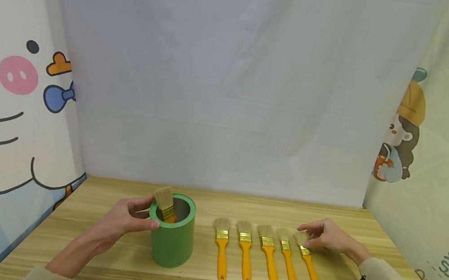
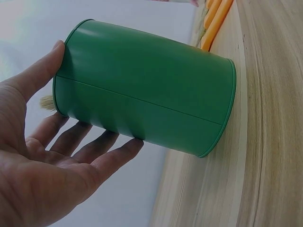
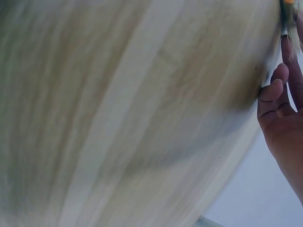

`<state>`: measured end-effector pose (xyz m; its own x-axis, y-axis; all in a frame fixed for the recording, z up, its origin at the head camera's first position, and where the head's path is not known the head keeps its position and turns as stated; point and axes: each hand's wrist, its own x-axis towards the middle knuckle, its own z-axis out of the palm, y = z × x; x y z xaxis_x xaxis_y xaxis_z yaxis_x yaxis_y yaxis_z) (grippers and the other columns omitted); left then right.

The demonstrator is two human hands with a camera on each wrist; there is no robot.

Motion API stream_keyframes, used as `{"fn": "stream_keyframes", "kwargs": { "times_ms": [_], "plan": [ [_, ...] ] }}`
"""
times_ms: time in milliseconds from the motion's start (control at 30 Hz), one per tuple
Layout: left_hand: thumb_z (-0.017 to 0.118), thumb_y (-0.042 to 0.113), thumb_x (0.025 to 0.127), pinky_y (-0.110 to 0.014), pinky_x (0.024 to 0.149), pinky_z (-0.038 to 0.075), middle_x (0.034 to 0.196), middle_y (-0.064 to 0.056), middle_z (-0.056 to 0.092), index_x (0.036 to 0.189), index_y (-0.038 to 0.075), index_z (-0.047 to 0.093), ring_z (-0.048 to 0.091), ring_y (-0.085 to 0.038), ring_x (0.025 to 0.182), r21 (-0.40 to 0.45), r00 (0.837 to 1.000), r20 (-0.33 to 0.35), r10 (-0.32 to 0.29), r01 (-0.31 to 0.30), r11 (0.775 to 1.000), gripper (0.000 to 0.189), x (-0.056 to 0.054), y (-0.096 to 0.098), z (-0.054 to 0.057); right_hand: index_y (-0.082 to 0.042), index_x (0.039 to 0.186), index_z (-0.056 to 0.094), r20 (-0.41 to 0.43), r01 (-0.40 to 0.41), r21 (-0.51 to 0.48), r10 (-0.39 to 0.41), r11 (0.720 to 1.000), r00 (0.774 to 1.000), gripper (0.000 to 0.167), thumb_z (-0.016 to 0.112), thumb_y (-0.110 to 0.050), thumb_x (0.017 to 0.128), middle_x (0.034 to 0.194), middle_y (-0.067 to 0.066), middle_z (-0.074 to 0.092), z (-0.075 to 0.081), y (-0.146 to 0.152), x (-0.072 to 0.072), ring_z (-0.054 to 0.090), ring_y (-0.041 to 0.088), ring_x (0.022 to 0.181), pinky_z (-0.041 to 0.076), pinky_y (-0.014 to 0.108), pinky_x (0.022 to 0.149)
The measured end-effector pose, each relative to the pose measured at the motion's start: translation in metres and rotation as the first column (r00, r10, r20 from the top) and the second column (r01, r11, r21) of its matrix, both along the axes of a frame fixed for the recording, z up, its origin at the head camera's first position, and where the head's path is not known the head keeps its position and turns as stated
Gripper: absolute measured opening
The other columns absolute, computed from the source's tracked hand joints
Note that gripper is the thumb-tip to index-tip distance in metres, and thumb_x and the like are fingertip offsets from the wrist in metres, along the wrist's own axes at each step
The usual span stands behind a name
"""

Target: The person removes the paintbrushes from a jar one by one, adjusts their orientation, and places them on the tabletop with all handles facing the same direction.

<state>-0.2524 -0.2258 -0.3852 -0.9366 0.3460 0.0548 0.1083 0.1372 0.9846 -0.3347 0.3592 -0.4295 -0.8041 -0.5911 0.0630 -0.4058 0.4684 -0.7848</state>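
My left hand (image 1: 125,216) holds a green can (image 1: 173,246) near its rim, thumb on the near side and fingers on the far side. The left wrist view shows the can's seamed side (image 2: 142,90) with the fingers along it. A paintbrush (image 1: 165,201) stands bristles up in the can, leaning left; most of its orange handle is hidden inside. At the right end of a row of brushes, my right hand (image 1: 329,236) pinches the bristle end of a paintbrush (image 1: 313,277) lying on the table. Only part of that grip shows in the right wrist view.
Several more paintbrushes lie side by side between the can and my right hand, including one at the left end (image 1: 222,259), bristles pointing away from me. The wooden table (image 1: 114,273) ends at a pale cloth backdrop (image 1: 229,91). Printed cloths hang left and right.
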Motion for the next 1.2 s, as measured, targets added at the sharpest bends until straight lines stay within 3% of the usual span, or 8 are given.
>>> {"fn": "stream_keyframes", "kwargs": {
  "times_ms": [167, 467, 700, 1200],
  "plan": [
    [0.083, 0.017, 0.093, -0.052, 0.112, 0.046, 0.167, -0.024, 0.030, 0.164, 0.000, 0.031, 0.039, -0.047, 0.147, 0.000, 1.000, 0.003, -0.003, 0.003, 1.000, 0.090, 0.0004, -0.0003, 0.0004, 0.016, 0.129, 0.067, -0.008, 0.002, 0.010, -0.002, 1.000, 1.000, 0.044, 0.079, -0.004, 0.092, 0.092, 0.013, 0.075, -0.0006, -0.0006, -0.0006, 0.066, 0.013, 0.078, 0.053, 0.026, 0.064],
    [0.082, 0.016, 0.093, -0.051, 0.112, 0.046, 0.168, -0.023, 0.028, 0.165, 0.000, 0.030, 0.036, -0.047, 0.148, 0.008, 1.000, 0.007, -0.012, 0.012, 1.000, 0.090, 0.0009, 0.0004, 0.0008, 0.016, 0.124, 0.069, -0.008, 0.021, 0.020, -0.021, 1.000, 1.000, 0.038, 0.079, -0.004, 0.093, 0.092, 0.012, 0.076, -0.0015, -0.0010, 0.0004, 0.069, 0.016, 0.078, 0.056, 0.028, 0.066],
    [0.082, 0.016, 0.093, -0.051, 0.112, 0.046, 0.168, -0.024, 0.028, 0.164, 0.000, 0.031, 0.037, -0.047, 0.147, 0.011, 1.000, 0.003, -0.016, 0.016, 1.000, 0.089, 0.0010, 0.0004, 0.0007, 0.013, 0.124, 0.071, -0.038, 0.054, 0.062, -0.052, 0.997, 0.998, 0.040, 0.081, -0.009, 0.092, 0.091, 0.008, 0.076, -0.0006, 0.0000, 0.0034, 0.067, 0.015, 0.077, 0.054, 0.027, 0.065],
    [0.082, 0.016, 0.094, -0.050, 0.111, 0.047, 0.168, -0.024, 0.028, 0.164, -0.001, 0.030, 0.038, -0.047, 0.147, 0.005, 1.000, 0.008, -0.011, 0.011, 1.000, 0.089, 0.0001, 0.0015, 0.0013, 0.013, 0.124, 0.071, -0.035, 0.082, 0.048, -0.081, 0.995, 0.996, 0.041, 0.082, -0.009, 0.091, 0.092, 0.009, 0.075, 0.0012, 0.0016, 0.0074, 0.066, 0.014, 0.073, 0.053, 0.026, 0.064]
  ]
}}
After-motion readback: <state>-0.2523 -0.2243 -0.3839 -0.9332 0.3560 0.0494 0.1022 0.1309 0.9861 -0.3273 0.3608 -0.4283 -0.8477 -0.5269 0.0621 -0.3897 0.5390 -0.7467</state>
